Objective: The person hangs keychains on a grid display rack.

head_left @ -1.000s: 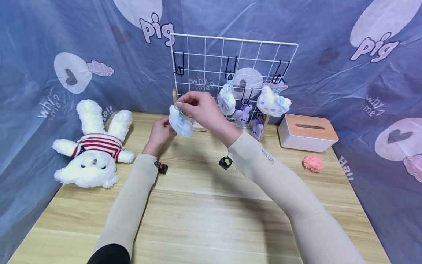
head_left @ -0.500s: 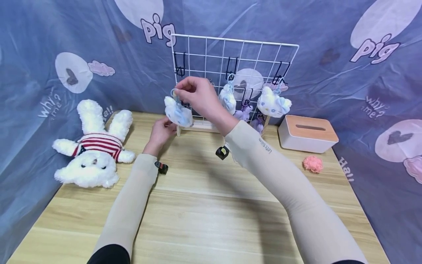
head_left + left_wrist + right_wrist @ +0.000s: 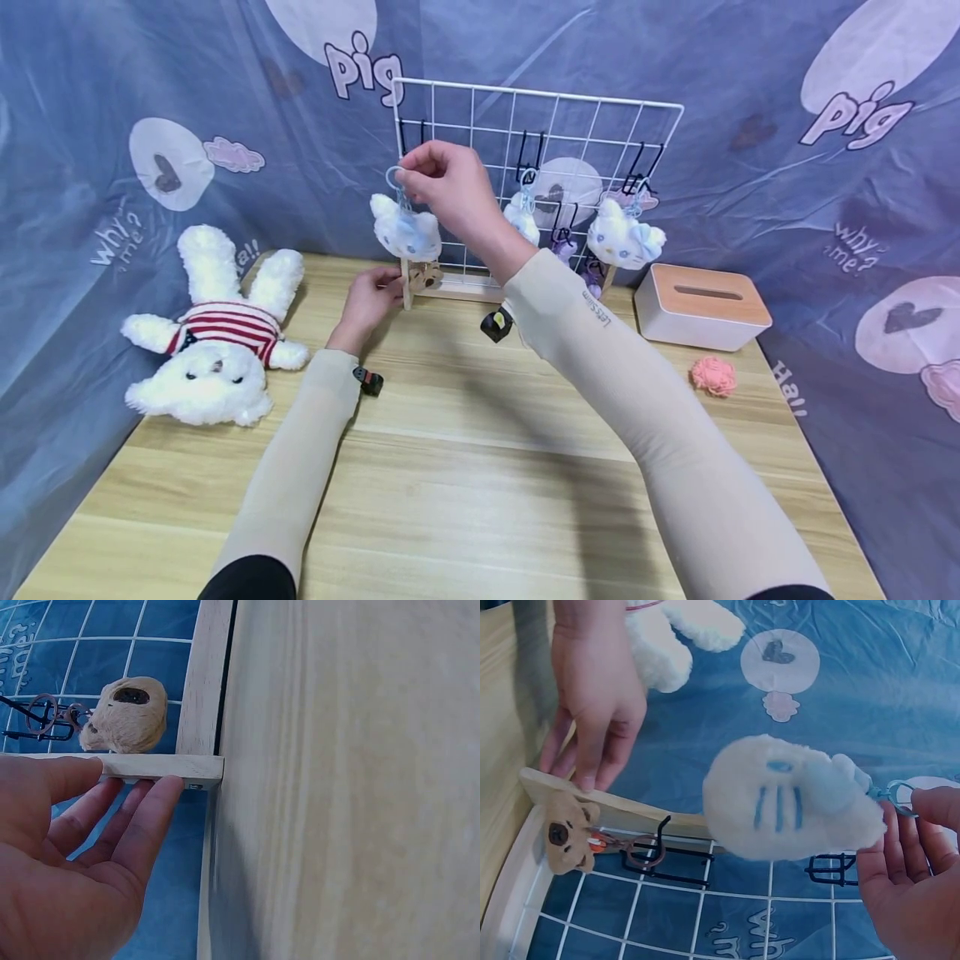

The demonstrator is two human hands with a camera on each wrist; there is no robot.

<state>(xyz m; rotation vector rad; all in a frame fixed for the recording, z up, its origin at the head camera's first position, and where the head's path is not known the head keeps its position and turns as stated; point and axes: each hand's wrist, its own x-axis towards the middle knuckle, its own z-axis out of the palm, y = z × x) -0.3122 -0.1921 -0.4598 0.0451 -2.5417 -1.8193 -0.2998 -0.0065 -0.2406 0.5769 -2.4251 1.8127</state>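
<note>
My right hand (image 3: 461, 192) pinches the pale blue ring (image 3: 902, 796) of a white cat plush keychain (image 3: 408, 233) with a blue bow. The plush dangles in front of the left side of a white wire grid rack (image 3: 556, 96). Close by in the right wrist view is a black hook (image 3: 832, 870), apart from the ring. Low at the rack's left, my left hand (image 3: 97, 847) grips the wooden side post (image 3: 161, 765) between thumb and fingers. Beside that post hangs a brown bear keychain (image 3: 571, 832) from a lower hook (image 3: 667, 866).
Two more white plush keychains (image 3: 624, 237) and two purple ones (image 3: 592, 279) hang on the rack, partly behind my right arm. A tissue box (image 3: 701, 312) and a pink fluffy flower-like piece (image 3: 713, 377) are at right. A white teddy bear (image 3: 210, 375) lies at left.
My right hand has risen with the cat keychain, from low near the left hand to the height of the upper left hook. The left hand stays on the post.
</note>
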